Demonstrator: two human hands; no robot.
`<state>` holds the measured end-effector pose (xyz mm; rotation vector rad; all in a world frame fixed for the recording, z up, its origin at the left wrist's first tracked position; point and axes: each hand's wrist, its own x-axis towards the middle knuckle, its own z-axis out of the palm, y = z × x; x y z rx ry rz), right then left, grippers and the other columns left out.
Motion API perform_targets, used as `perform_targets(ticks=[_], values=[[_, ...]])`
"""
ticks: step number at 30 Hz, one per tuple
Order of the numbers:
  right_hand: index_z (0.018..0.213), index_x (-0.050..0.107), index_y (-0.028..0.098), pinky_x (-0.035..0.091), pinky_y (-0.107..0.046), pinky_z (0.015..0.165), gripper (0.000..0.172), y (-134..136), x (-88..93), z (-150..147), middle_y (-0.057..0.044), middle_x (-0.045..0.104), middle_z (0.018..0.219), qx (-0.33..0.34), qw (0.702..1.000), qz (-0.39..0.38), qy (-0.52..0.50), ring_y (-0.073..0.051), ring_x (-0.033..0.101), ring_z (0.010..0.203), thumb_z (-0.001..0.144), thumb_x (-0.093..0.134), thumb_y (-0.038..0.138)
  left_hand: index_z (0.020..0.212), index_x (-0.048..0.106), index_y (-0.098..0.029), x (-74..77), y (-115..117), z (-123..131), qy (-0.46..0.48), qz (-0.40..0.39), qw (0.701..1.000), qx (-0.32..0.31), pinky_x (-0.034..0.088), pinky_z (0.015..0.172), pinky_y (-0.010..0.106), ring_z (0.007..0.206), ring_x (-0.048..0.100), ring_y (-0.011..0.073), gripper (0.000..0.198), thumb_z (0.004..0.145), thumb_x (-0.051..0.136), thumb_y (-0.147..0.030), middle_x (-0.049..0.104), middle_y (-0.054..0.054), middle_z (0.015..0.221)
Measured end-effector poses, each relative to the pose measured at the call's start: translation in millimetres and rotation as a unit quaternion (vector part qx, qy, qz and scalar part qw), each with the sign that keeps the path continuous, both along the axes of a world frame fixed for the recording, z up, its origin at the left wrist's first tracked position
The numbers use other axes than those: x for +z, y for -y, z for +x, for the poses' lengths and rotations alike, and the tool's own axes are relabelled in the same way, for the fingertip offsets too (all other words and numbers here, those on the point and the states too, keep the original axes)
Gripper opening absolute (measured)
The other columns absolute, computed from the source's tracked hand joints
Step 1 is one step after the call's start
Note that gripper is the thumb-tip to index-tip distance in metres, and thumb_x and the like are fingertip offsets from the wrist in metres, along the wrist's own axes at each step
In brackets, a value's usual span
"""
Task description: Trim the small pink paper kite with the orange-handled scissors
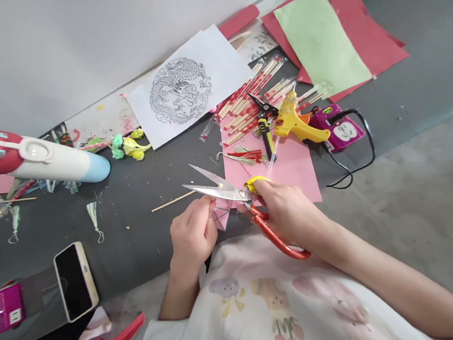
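My right hand (290, 209) grips a pair of scissors (228, 191) with red and yellow handles, its blades spread and pointing left. Between the fingers of my left hand (192, 232) is a small pink paper piece (221, 216) with dark lines drawn on it. The lower blade passes close to the left fingertips; whether it touches the paper I cannot tell. A thin wooden stick (172, 201) lies just beyond my left hand. Past the scissors, a red and pale tassel (244, 156) rests on a pink sheet (299, 176).
A yellow glue gun (296, 120) and black-yellow pliers (266, 134) lie beyond my right hand, near a corded purple box (340, 127). Wrapped sticks (243, 99), a dragon print (181, 91) and green paper (322, 43) are behind. Leftward are a bottle (57, 159) and a phone (76, 280).
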<state>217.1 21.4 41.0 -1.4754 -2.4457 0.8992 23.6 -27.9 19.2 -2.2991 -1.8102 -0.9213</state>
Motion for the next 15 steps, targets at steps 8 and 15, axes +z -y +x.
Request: perform_targets(ticks=[8, 15], values=[[0.096, 0.046, 0.015, 0.043, -0.033, 0.064, 0.050, 1.5, -0.7, -1.2, -0.013, 0.058, 0.088, 0.029, 0.998, 0.022, -0.052, -0.024, 0.056, 0.078, 0.079, 0.050, 0.063, 0.090, 0.065, -0.020, 8.7, 1.6, -2.2, 0.042, -0.069, 0.997, 0.012, 0.042, 0.060, 0.017, 0.062, 0.061, 0.0086, 0.018, 0.086, 0.048, -0.014, 0.067, 0.000, 0.070], [0.097, 0.045, 0.016, 0.046, -0.036, 0.067, 0.054, 4.5, -1.6, -0.6, -0.015, 0.058, 0.091, 0.043, 0.995, 0.034, -0.080, -0.026, 0.057, 0.084, 0.077, 0.052, 0.065, 0.091, 0.066, -0.021, 12.1, 5.9, -7.1, 0.040, -0.071, 0.997, -0.003, 0.041, 0.057, 0.018, 0.057, 0.059, 0.0085, 0.018, 0.087, 0.049, -0.016, 0.067, -0.001, 0.067]])
